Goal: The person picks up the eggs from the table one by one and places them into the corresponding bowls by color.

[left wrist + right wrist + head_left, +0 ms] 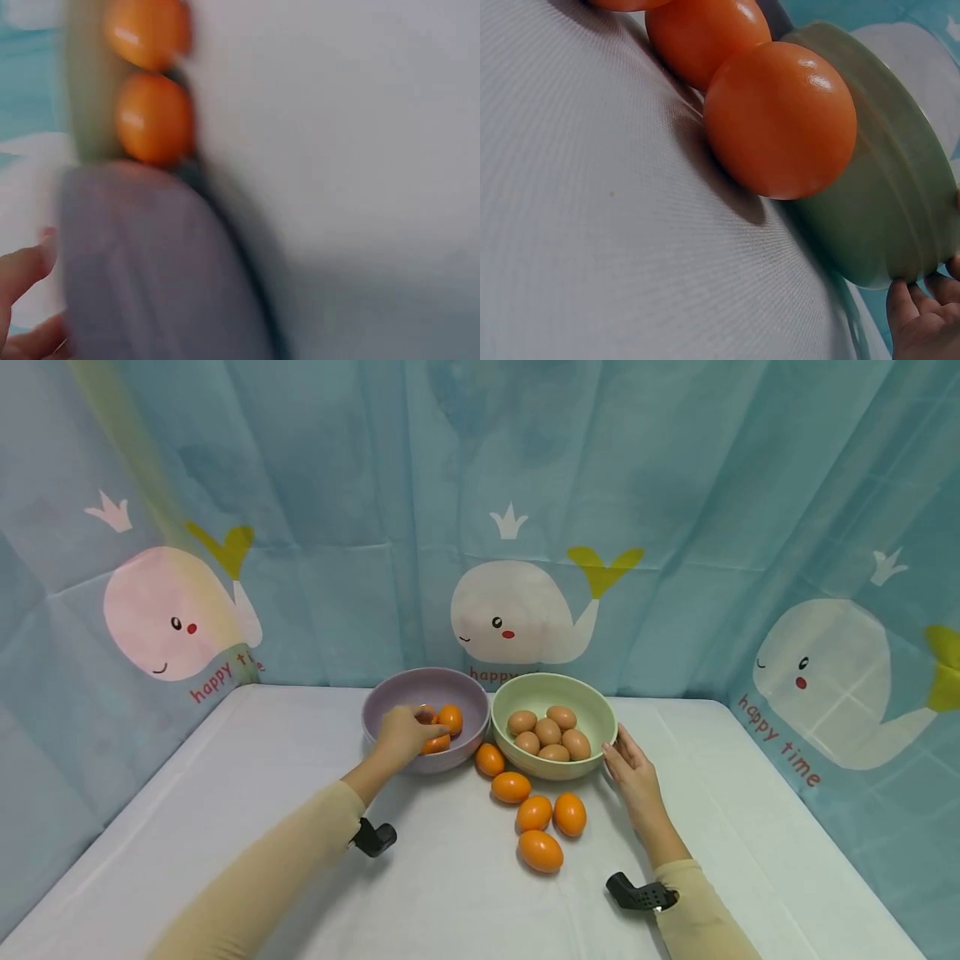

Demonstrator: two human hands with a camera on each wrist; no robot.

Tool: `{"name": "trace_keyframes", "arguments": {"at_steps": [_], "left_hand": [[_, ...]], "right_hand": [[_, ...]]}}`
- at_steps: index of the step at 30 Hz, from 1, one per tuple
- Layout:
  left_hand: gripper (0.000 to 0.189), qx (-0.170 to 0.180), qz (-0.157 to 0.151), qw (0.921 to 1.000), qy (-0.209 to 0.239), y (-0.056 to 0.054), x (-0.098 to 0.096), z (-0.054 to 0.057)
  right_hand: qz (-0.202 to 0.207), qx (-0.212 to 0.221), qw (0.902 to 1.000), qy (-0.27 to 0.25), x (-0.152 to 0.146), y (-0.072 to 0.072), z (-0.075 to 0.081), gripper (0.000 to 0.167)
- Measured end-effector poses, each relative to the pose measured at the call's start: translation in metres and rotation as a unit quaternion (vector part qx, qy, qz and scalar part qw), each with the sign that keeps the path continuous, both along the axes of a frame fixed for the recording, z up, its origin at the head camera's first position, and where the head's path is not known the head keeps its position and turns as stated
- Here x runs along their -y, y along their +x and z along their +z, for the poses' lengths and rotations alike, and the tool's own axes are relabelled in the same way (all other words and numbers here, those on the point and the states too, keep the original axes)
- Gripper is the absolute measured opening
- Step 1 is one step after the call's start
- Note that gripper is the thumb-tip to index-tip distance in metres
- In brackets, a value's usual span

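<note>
My left hand (402, 732) reaches into the purple bowl (386, 693), its fingers over glossy orange egg-shaped pieces. Another orange piece (451, 718) lies just beyond the fingertips. In the blurred left wrist view, the bowl's wall (150, 270) partly hides the fingers (26, 271), so whether they hold a piece cannot be told. Beside it stands the green bowl (596, 706), with several brown eggs (548, 732) in it. My right hand (635, 777) touches that bowl's right side with fairly straight fingers. In the right wrist view, the fingertips (904, 300) rest against its outer wall (870, 225).
Several orange pieces (534, 814) lie on the white tabletop (450, 893) in front of the bowls. One orange piece (490, 760) sits close to both bowls. A blue curtain (322, 510) with printed whales hangs behind and at both sides.
</note>
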State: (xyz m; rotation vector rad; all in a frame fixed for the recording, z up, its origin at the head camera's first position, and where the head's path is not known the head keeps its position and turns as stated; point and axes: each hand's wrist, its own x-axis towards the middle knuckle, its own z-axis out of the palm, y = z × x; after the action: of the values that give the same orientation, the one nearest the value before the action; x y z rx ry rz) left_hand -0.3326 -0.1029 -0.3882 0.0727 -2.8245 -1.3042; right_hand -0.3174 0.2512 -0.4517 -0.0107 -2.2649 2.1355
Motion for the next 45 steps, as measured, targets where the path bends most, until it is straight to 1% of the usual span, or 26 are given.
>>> {"name": "trace_keyframes", "arguments": {"at_steps": [1, 2, 3, 5, 7, 8, 10, 12, 16, 21, 24, 27, 29, 31, 35, 40, 45], "left_hand": [[0.046, -0.012, 0.001, 0.9992, 0.039, 0.005, -0.001, 0.002], [0.047, -0.024, 0.0, 0.9966, 0.079, 0.011, -0.003, 0.006], [0.047, -0.032, -0.002, 0.9929, 0.115, 0.018, -0.006, 0.009], [0.045, -0.041, -0.017, 0.9826, 0.18, 0.033, -0.012, 0.014], [0.042, -0.038, -0.036, 0.9734, 0.223, 0.048, -0.02, 0.016], [0.04, -0.035, -0.048, 0.9697, 0.237, 0.055, -0.025, 0.016], [0.039, -0.029, -0.077, 0.9644, 0.251, 0.067, -0.034, 0.014], [0.039, -0.021, -0.104, 0.9606, 0.257, 0.075, -0.041, 0.01], [0.042, -0.018, -0.146, 0.9556, 0.255, 0.087, -0.051, 0.002], [0.044, -0.004, -0.182, 0.95, 0.254, 0.097, -0.059, -0.006], [0.045, 0.006, -0.206, 0.9434, 0.26, 0.101, -0.065, -0.011], [0.045, 0.007, -0.225, 0.9402, 0.256, 0.104, -0.071, -0.016], [0.045, 0.009, -0.234, 0.9397, 0.249, 0.105, -0.075, -0.02], [0.045, 0.009, -0.242, 0.9408, 0.237, 0.106, -0.078, -0.022], [0.046, 0.023, -0.252, 0.9404, 0.227, 0.109, -0.083, -0.028], [0.049, 0.03, -0.254, 0.9421, 0.217, 0.11, -0.089, -0.032], [0.048, 0.028, -0.253, 0.9469, 0.197, 0.111, -0.092, -0.036]], "right_hand": [[-0.001, -0.001, 1.0, 0.001, 0.0, 0.0, 0.0, 0.065], [-0.002, -0.002, 1.0, 0.002, -0.001, 0.001, 0.0, 0.065], [-0.002, -0.003, 1.0, 0.003, -0.001, 0.001, 0.0, 0.065], [-0.003, -0.005, 1.0, 0.004, -0.002, 0.001, 0.0, 0.066], [-0.002, -0.005, 1.0, 0.006, -0.002, 0.001, 0.0, 0.066], [-0.002, -0.005, 1.0, 0.007, -0.002, 0.002, 0.0, 0.066], [-0.002, -0.002, 1.0, 0.009, -0.002, 0.002, -0.001, 0.067], [-0.004, -0.001, 1.0, 0.007, -0.002, 0.002, -0.001, 0.067], [-0.007, 0.001, 1.0, 0.002, -0.002, 0.001, 0.0, 0.067], [-0.006, -0.001, 1.0, 0.002, -0.002, 0.0, 0.0, 0.067], [-0.006, -0.004, 1.0, 0.002, -0.002, 0.0, -0.001, 0.067], [-0.003, -0.005, 1.0, 0.004, -0.001, 0.0, -0.002, 0.067], [-0.002, -0.005, 1.0, 0.006, -0.001, 0.0, -0.002, 0.067], [0.0, -0.004, 1.0, 0.008, -0.001, 0.0, -0.002, 0.067], [0.001, -0.003, 1.0, 0.009, 0.0, 0.0, -0.003, 0.066], [0.0, -0.002, 1.0, 0.009, -0.001, -0.001, -0.003, 0.066], [0.001, -0.002, 1.0, 0.008, 0.0, 0.0, -0.002, 0.066]]}}
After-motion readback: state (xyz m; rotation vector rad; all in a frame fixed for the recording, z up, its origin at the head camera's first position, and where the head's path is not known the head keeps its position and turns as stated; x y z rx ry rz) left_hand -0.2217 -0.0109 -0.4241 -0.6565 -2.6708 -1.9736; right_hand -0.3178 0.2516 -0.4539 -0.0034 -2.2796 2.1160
